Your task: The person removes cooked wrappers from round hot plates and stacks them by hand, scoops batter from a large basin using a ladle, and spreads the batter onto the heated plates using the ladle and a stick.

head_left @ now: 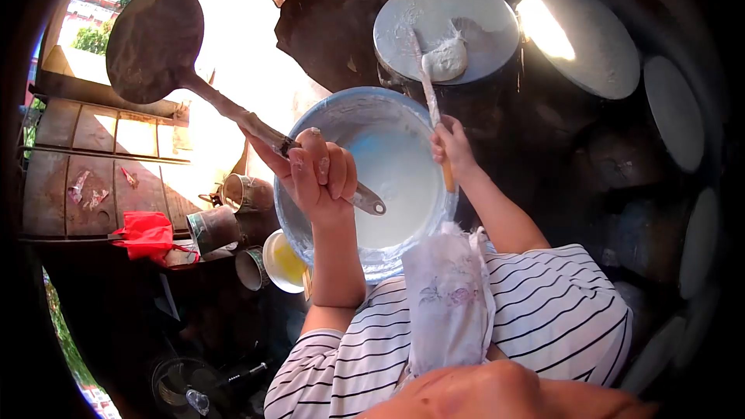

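My left hand is closed around the handle of a large ladle, raised over the basin's left side. The ladle's dark round head points up and left; the handle's end has a hole. A wide blue-rimmed basin below holds white liquid, with white residue on its walls. My right hand, at the basin's right rim, grips a pale stick. The stick's far end lies over a round white plate. Beside it rests a white tied bundle; I cannot tell whether they are joined.
More round pale plates curve along the dark surface at right. At left are a tiled ledge, a red bag, several cans and a bowl with something yellow. A fan stands low at left.
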`<state>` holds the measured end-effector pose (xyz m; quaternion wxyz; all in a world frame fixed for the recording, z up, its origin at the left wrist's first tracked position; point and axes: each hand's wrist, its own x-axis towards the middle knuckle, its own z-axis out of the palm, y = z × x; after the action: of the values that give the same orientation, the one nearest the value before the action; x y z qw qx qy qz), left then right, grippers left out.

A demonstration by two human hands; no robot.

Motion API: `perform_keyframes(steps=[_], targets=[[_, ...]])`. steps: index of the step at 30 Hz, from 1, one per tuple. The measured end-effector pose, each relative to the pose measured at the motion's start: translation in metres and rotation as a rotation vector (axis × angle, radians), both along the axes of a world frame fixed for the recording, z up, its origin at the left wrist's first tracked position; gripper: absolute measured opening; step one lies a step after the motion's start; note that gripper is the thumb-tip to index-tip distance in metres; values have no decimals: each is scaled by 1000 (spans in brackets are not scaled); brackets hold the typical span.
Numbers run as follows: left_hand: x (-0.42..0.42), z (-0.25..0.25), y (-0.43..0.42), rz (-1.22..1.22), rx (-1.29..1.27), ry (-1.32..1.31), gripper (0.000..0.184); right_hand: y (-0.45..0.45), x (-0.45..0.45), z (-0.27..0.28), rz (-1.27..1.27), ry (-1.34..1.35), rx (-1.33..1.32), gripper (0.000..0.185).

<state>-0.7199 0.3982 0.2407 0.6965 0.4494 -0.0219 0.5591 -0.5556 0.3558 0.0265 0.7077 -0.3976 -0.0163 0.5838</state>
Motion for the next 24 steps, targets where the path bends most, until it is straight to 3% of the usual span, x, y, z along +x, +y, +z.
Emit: perform_keyframes(steps=[4, 10, 12, 14, 15, 19, 24], targets=[[-10, 2, 3, -25, 50, 8, 64, -50, 23, 20, -97, -23, -87, 25], [-6, 11, -5, 187, 83, 264, 67, 7, 86, 16, -238, -110, -69, 25], [-6, 11, -7, 248, 45, 367, 66, 3, 62, 37, -203, -278, -148, 28], [-3, 8, -3, 253, 67, 402, 64, -45, 40, 32, 116, -351, -207, 32], [-3, 6, -3, 261, 72, 431, 63, -67, 48, 33, 106, -331, -261, 34], [15, 3, -13, 244, 20, 474, 64, -89, 125, 26, -21, -254, -273, 33], [67, -2, -4, 263, 49, 482, 66, -28, 213, 22, -29, -362, -261, 33]])
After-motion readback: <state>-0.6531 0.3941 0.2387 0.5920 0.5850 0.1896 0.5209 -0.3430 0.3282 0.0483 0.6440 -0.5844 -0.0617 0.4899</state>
